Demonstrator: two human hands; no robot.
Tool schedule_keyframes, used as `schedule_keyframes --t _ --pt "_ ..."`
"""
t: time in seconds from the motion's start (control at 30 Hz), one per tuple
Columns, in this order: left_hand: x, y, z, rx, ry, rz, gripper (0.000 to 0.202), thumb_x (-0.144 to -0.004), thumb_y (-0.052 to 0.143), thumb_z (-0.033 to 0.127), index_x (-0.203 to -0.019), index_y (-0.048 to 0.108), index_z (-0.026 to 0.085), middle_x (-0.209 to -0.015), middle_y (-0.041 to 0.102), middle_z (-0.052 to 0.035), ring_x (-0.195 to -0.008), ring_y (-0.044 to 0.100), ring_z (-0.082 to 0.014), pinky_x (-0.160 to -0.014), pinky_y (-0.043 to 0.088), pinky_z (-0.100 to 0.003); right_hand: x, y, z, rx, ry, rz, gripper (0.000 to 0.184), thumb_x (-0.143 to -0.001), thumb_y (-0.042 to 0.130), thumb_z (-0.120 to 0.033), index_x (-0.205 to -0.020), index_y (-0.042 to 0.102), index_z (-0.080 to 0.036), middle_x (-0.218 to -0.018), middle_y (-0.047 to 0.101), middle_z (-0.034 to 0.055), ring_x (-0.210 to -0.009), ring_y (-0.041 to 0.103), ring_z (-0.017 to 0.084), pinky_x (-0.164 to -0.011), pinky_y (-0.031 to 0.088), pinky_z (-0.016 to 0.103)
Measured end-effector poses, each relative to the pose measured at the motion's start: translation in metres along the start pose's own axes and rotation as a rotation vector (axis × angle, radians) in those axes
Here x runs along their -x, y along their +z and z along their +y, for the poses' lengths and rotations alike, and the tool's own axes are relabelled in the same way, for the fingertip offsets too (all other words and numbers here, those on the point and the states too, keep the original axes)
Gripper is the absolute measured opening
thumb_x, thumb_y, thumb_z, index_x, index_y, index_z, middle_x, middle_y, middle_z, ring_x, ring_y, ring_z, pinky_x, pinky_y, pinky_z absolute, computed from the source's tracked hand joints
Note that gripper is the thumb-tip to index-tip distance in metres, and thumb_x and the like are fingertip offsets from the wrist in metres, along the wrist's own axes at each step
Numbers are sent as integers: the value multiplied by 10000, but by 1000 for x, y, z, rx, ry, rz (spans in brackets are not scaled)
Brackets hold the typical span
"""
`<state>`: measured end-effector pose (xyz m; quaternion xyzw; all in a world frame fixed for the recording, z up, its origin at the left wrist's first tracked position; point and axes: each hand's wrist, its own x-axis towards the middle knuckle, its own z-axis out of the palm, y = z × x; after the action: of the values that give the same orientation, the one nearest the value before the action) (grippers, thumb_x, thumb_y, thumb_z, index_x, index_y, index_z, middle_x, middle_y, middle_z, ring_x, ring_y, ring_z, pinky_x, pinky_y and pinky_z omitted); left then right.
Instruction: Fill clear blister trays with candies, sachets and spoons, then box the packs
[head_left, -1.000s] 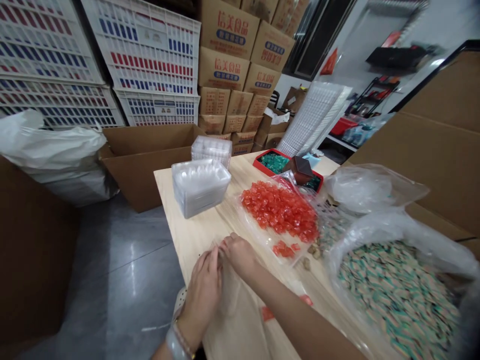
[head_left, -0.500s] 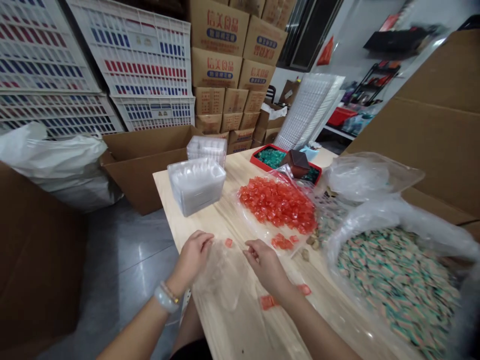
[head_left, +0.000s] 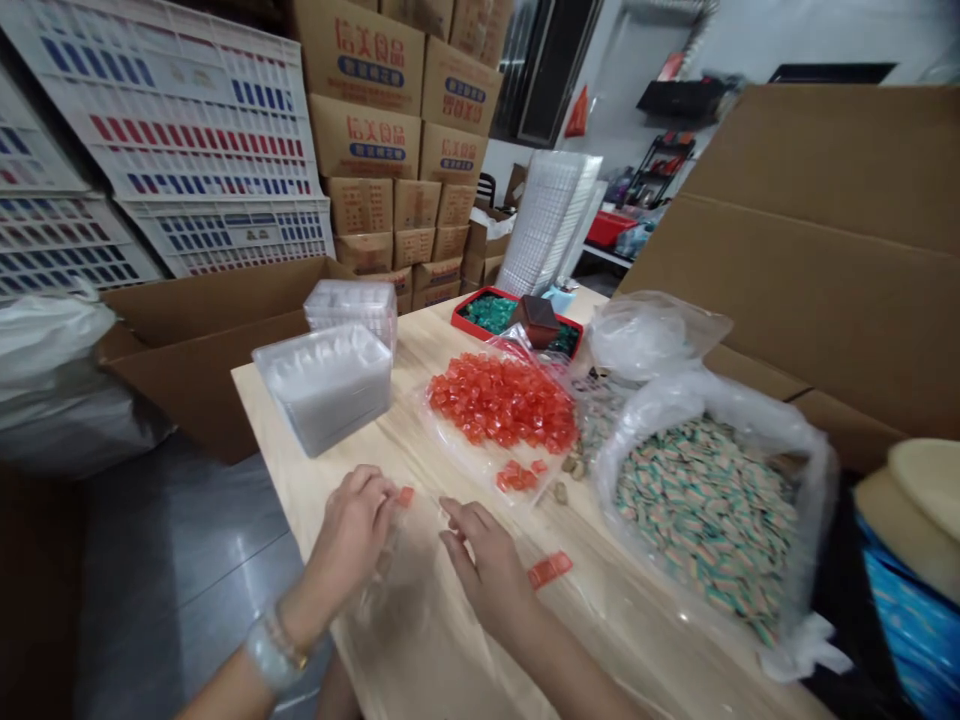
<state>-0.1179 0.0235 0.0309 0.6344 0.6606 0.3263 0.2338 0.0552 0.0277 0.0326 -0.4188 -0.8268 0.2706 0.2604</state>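
Note:
Both my hands rest on a clear plastic bag [head_left: 420,590] lying flat on the wooden table [head_left: 300,480]. My left hand [head_left: 352,525] has its fingers curled on the bag's left edge, beside a single red candy [head_left: 406,495]. My right hand [head_left: 480,560] lies on the bag's right side with fingers stretched forward. Two red candies [head_left: 549,570] lie just right of that hand. A heap of red wrapped candies [head_left: 502,405] sits on clear plastic farther back.
A big clear bag of green-and-white wrapped sweets [head_left: 705,510] stands at the right. Stacked clear plastic trays [head_left: 326,385] sit at the left back, a red tray of green candies [head_left: 487,312] farther back. Open cardboard boxes [head_left: 195,340] and crates surround the table.
My hands, first together at the bag's top edge, have parted to its left and right sides. My view has swung right, showing more of the sweets bag.

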Motion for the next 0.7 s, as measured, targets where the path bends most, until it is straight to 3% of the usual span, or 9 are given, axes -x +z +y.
schedule_keyframes --t 0.07,0.13,0.23,0.3,0.43,0.5,0.63,0.7 --pt "5 7 20 405 -99 -156 174 -745 442 279 -689 556 160 -726 526 -35 -725 496 -160 -676 383 -278 0 -3 -2 -74 -43 59 302 -816 394 -161 -1104 479 -186 -883 568 66 -804 534 163 -704 452 292" --pt "7 18 38 809 -302 -352 172 -721 473 299 -683 558 154 -651 521 -12 -618 485 -122 -609 383 -247 0 -7 2 -129 -75 122 253 -821 387 -167 -1033 523 -191 -838 576 54 -769 547 150 -681 462 270" --pt "1 38 59 1102 -471 -509 185 -702 503 298 -738 581 135 -660 536 -19 -597 487 -106 -601 387 -240 5 -23 20 -85 -58 271 208 -828 378 -186 -910 569 -187 -747 592 41 -700 565 139 -627 467 248" --pt "-12 54 70 992 -362 -498 207 -723 483 282 -818 595 136 -701 556 -35 -631 501 -121 -615 395 -253 9 -45 35 40 -14 388 199 -828 379 -198 -847 577 -186 -718 599 35 -672 570 139 -600 458 244" --pt "-52 91 85 352 209 -323 213 -767 420 201 -869 607 194 -842 570 -45 -815 493 -160 -753 378 -286 5 -109 53 348 13 627 192 -825 397 -238 -740 556 -172 -656 583 23 -605 543 132 -558 410 233" --pt "-70 111 89 43 404 -328 216 -765 428 189 -894 600 203 -929 552 -52 -910 462 -180 -806 355 -304 -13 -139 55 473 -38 691 211 -825 405 -256 -692 545 -171 -592 550 6 -551 508 120 -533 374 222" --pt "-94 143 92 -281 408 -331 227 -762 413 174 -894 597 156 -930 547 -97 -922 457 -227 -786 358 -363 -92 -187 68 682 -101 738 326 -815 413 -315 -537 502 -171 -511 490 -1 -510 453 114 -522 321 228" --pt "-100 151 92 -294 379 -331 239 -754 384 129 -830 611 126 -872 562 -117 -876 477 -234 -757 363 -374 -147 -206 84 747 7 747 352 -806 415 -348 -518 500 -165 -521 503 13 -534 458 127 -530 312 241"
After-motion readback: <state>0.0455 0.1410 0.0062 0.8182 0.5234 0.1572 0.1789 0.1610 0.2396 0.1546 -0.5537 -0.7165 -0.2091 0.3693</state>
